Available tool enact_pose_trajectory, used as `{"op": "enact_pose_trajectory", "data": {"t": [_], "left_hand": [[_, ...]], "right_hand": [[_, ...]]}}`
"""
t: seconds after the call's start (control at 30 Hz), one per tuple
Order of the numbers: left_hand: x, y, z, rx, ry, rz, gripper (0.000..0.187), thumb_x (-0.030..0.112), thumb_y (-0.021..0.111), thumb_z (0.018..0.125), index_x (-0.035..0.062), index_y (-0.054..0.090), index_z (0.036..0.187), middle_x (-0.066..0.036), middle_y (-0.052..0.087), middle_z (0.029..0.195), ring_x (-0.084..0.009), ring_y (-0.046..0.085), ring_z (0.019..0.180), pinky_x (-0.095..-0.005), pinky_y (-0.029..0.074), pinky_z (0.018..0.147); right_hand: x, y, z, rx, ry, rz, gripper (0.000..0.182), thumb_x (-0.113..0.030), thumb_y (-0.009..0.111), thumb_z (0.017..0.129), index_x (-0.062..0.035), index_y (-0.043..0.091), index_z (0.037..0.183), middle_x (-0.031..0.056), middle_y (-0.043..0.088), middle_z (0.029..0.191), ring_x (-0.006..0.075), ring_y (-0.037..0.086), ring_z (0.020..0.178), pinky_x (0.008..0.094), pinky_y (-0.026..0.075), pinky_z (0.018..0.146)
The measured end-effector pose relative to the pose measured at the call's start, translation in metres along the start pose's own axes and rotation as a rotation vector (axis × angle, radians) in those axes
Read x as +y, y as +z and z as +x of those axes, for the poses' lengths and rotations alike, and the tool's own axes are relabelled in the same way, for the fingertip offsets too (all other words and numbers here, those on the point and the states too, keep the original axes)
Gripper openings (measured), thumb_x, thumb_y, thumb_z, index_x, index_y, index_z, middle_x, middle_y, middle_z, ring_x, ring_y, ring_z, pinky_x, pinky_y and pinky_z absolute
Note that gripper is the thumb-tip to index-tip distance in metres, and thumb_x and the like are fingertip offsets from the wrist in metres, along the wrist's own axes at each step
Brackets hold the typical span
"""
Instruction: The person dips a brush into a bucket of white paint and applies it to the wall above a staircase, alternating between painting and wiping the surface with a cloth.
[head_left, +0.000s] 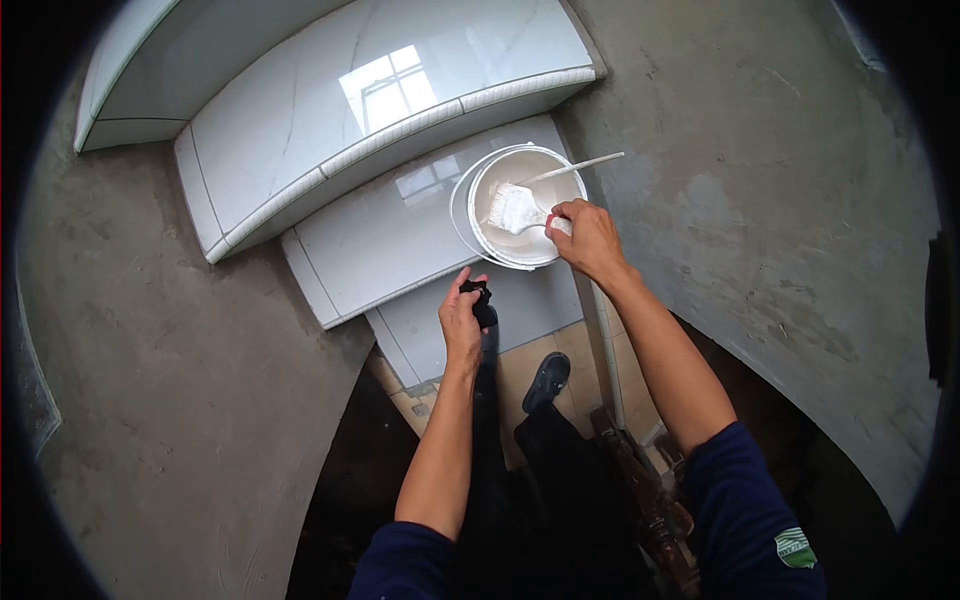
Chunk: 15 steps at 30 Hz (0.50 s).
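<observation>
My right hand (590, 240) grips the handle of a wide paintbrush (520, 211), its head and bristles coated in white. The brush is over the mouth of a white bucket (480, 235) with whitish inner walls. A thin pale stick (590, 165) leans out over the bucket's right rim. Below the bucket's front, my left hand (460, 325) has its fingers bent round a small black object (479, 291); I cannot tell what it is.
The bucket stands on a glossy tiled step (370, 255), with a higher step (300, 130) behind it. Bare grey plaster walls (180, 370) flank the stairs. Below are my dark shoe (547, 380), a pale upright pole (608, 360) and carved brown wood (645, 490).
</observation>
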<state>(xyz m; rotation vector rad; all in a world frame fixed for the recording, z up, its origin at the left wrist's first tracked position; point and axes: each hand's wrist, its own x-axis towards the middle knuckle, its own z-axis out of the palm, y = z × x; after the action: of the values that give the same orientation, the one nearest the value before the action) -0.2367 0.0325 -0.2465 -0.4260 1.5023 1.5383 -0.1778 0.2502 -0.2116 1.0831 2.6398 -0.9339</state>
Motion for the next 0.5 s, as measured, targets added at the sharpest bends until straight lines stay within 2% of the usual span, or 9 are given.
{"op": "enact_pose_trajectory", "data": {"t": [0.17,0.3,0.4,0.5], "left_hand": [[0.000,0.004,0.004,-0.053,0.035,0.033,0.054,0.007,0.047,0.084,0.0002,0.041,0.138,-0.008,0.063,0.111,-0.0053,0.048,0.055,-0.0203,0.038,0.039],[0.009,0.008,0.003,-0.141,0.077,0.088,0.055,0.005,0.047,0.085,0.0018,0.042,0.139,-0.004,0.060,0.118,-0.0036,0.047,0.057,-0.0194,0.039,0.040],[0.014,0.008,0.004,-0.164,0.033,0.097,0.056,0.006,0.047,0.084,0.0018,0.041,0.139,-0.004,0.056,0.126,-0.0033,0.047,0.058,-0.0190,0.039,0.041],[0.008,0.002,0.006,-0.102,0.079,0.051,0.055,0.008,0.049,0.083,0.0061,0.045,0.138,-0.002,0.063,0.116,-0.0023,0.046,0.055,-0.0183,0.037,0.039]], "right_hand": [[-0.010,0.011,0.016,-0.075,0.128,0.099,0.029,-0.018,0.069,0.075,0.0004,0.068,0.098,0.0229,0.066,0.094,0.0388,0.064,0.085,0.0424,0.049,0.080],[-0.013,0.024,0.029,0.038,-0.014,0.165,0.029,-0.018,0.068,0.075,0.0008,0.068,0.096,0.0232,0.067,0.092,0.0389,0.064,0.084,0.0414,0.050,0.079],[-0.008,0.013,0.013,0.042,-0.006,0.303,0.030,-0.020,0.070,0.074,0.0014,0.068,0.095,0.0189,0.067,0.085,0.0323,0.064,0.075,0.0374,0.050,0.074],[0.005,0.000,-0.009,-0.013,0.118,0.460,0.030,-0.020,0.070,0.077,0.0019,0.068,0.097,0.0116,0.067,0.078,0.0196,0.061,0.068,0.0307,0.048,0.067]]}}
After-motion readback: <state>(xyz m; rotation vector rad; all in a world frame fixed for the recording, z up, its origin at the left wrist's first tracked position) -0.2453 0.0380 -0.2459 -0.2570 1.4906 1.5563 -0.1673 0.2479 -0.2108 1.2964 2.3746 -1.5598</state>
